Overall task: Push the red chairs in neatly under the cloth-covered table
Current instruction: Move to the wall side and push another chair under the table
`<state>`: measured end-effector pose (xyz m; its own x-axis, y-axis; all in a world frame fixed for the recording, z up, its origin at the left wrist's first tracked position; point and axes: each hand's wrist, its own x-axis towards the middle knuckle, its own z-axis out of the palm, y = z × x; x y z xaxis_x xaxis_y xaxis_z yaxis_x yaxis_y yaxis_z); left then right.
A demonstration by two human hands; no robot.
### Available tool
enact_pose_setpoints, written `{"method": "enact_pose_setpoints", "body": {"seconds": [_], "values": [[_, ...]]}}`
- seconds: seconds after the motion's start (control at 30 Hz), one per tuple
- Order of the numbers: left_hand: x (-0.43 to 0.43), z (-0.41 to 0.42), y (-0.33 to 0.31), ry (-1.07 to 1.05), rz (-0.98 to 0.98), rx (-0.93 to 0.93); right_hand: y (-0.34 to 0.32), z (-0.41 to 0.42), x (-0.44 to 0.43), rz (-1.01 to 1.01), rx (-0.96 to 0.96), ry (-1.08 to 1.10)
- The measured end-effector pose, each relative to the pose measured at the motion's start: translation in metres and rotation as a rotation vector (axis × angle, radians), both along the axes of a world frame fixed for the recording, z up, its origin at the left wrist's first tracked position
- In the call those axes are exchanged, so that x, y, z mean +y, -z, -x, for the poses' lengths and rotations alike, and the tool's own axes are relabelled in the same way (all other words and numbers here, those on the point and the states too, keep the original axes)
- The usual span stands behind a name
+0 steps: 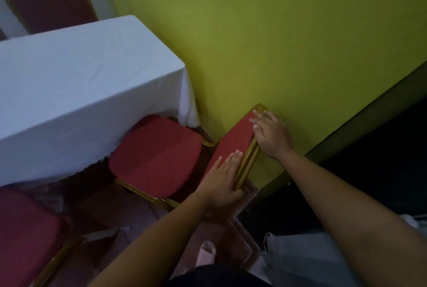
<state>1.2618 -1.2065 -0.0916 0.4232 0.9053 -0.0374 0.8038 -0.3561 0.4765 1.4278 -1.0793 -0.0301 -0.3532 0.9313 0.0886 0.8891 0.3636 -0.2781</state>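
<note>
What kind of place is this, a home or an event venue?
Likely a banquet or function room: a table draped in a white cloth, a red padded chair with a gold metal frame partly under it, and a matching chair on the far side.

So both hands are on the red chair [154,155] by the green wall [277,44]: left hand [221,178] flat on the backrest [233,145] padding, right hand [270,134] hooked over its top corner. The seat's front edge sits under the white tablecloth [80,78].

Red chair [154,155] angled, seat partly under white-cloth tbl [80,78].
</note>
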Motion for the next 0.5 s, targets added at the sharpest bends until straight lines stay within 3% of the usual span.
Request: {"method": "enact_pose_setpoints", "body": {"seconds": [0.27,0.5], "values": [[-0.028,0.057,-0.002,0.033,-0.136,0.095,0.014,0.028,-0.017,-0.078,0.132,-0.101],[-0.065,0.104,-0.007,-0.062,-0.236,0.062,0.042,0.084,-0.062,-0.159,0.441,0.006]]}}
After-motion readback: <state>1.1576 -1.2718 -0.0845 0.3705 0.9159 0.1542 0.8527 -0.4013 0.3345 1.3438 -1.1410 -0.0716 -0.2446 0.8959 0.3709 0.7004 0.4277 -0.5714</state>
